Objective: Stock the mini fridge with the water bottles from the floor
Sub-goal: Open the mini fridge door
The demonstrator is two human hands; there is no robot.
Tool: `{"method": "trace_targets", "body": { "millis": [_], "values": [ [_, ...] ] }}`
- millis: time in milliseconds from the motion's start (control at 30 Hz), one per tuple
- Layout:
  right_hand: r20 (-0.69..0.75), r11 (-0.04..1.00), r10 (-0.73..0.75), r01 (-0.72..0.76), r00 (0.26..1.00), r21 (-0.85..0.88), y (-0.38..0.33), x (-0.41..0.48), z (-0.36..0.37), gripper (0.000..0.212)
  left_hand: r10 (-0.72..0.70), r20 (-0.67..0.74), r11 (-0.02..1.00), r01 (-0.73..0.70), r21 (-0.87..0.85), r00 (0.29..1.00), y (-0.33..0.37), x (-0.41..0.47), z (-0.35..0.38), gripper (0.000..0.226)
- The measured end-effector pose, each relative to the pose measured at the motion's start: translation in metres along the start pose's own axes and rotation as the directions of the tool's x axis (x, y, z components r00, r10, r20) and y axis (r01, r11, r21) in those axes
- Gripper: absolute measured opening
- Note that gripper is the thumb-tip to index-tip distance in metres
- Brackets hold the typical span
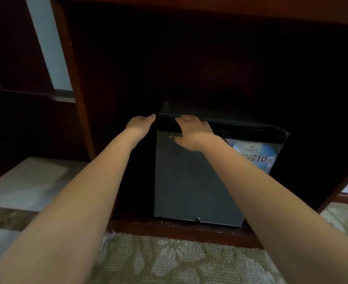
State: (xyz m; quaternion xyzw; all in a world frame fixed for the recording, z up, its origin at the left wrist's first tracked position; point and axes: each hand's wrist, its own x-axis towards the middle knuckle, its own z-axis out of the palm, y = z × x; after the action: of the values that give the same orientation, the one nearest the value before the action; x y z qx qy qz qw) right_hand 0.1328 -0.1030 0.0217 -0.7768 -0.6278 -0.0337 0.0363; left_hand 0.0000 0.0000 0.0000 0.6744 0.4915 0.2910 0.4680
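Note:
A small dark grey mini fridge (189, 181) stands inside a dark wooden cabinet recess, its door closed. A blue and white sticker (257, 154) is on the door's upper right. My right hand (191, 132) rests on the top left of the door, fingers curled over its upper edge. My left hand (141, 123) hovers just left of the fridge's top corner, fingers apart and holding nothing. No water bottles are in view.
A dark wooden cabinet frame (74, 83) surrounds the fridge, with a wooden base ledge (179, 230) under it. Patterned greenish carpet (179, 261) covers the floor in front. A pale floor area (31, 181) lies at the left.

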Motion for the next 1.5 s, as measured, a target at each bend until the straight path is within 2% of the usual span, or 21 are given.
{"method": "trace_targets", "body": {
  "millis": [267,467,567,600,733,833,933,1033,1133,1300,1433,1500],
  "values": [
    [0.038,0.999,0.037,-0.038,0.999,0.034,0.008,0.030,-0.001,0.060,0.029,0.079,0.981,-0.014,-0.191,0.996,-0.001,0.008,0.028,0.065],
    [0.091,0.984,0.078,-0.092,0.993,0.155,0.002,0.027,-0.004,0.050,0.032,0.082,0.959,-0.007,-0.284,0.996,0.004,0.004,0.030,0.054],
    [0.082,0.985,0.077,-0.088,0.994,0.149,-0.002,0.016,-0.008,0.064,0.042,0.032,0.954,-0.030,-0.299,0.999,-0.006,-0.002,0.027,0.035],
    [0.074,0.989,0.071,-0.080,0.995,0.128,-0.004,0.011,-0.008,0.065,0.038,0.025,0.954,-0.029,-0.299,0.999,-0.010,-0.007,0.025,0.036],
    [0.020,0.990,0.055,-0.057,0.998,0.130,-0.009,-0.019,-0.004,0.043,0.017,-0.017,0.974,-0.020,-0.225,1.000,-0.018,-0.031,0.016,0.051],
    [-0.031,0.975,0.046,-0.038,0.998,0.218,-0.012,-0.048,0.004,0.055,0.060,0.009,0.981,-0.058,-0.185,0.998,-0.020,-0.059,0.011,0.054],
    [-0.031,0.975,0.033,-0.026,0.999,0.221,-0.015,-0.078,0.011,0.069,0.107,-0.011,0.988,-0.107,-0.109,0.994,-0.026,-0.089,0.009,0.038],
    [-0.060,0.983,0.029,-0.018,0.998,0.180,-0.019,-0.109,0.014,0.071,0.143,-0.040,0.989,-0.144,-0.036,0.989,-0.032,-0.121,0.008,0.037],
    [-0.069,0.970,0.051,-0.033,0.996,0.239,-0.020,-0.144,0.014,0.074,0.194,-0.028,0.980,-0.193,0.038,0.981,-0.034,-0.152,0.009,0.036],
    [-0.119,0.921,0.139,-0.084,0.983,0.381,-0.016,-0.203,0.020,0.077,0.278,0.065,0.954,-0.283,0.097,0.958,-0.026,-0.204,0.016,0.040],
    [-0.201,0.912,0.193,-0.100,0.961,0.398,-0.007,-0.249,0.027,0.084,0.332,0.113,0.927,-0.346,0.143,0.936,-0.017,-0.249,0.033,0.051],
    [-0.257,0.913,0.239,-0.127,0.936,0.387,0.000,-0.268,0.030,0.079,0.363,0.152,0.912,-0.384,0.146,0.919,-0.013,-0.269,0.044,0.051]
  ]
}}
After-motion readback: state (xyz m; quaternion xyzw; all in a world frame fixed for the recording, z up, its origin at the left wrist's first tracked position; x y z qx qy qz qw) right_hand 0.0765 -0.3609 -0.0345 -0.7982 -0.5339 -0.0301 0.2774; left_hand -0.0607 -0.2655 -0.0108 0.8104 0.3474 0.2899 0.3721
